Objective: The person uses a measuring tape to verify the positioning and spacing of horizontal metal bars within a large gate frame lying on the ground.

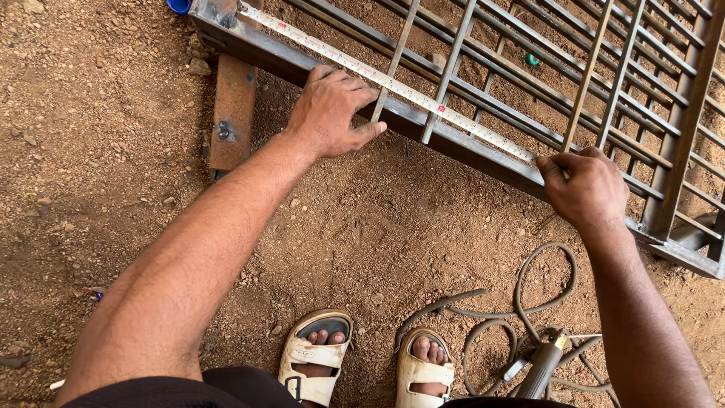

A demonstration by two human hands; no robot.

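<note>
A steel gate frame [483,155] is lying flat on reddish dirt, and a measuring tape [393,83] is running along its near rail. The step in hand looks like measuring bar spacing; reading a mark cleanly would call for keeping the tape taut. The left hand [332,113] is pressing the tape down, fingers spread flat, gripping nothing. The right hand [587,189] is curling closed around the tape's far end.

both hands reach forward, left hand [330,112] spread flat, right hand [587,189] fisted.
</note>
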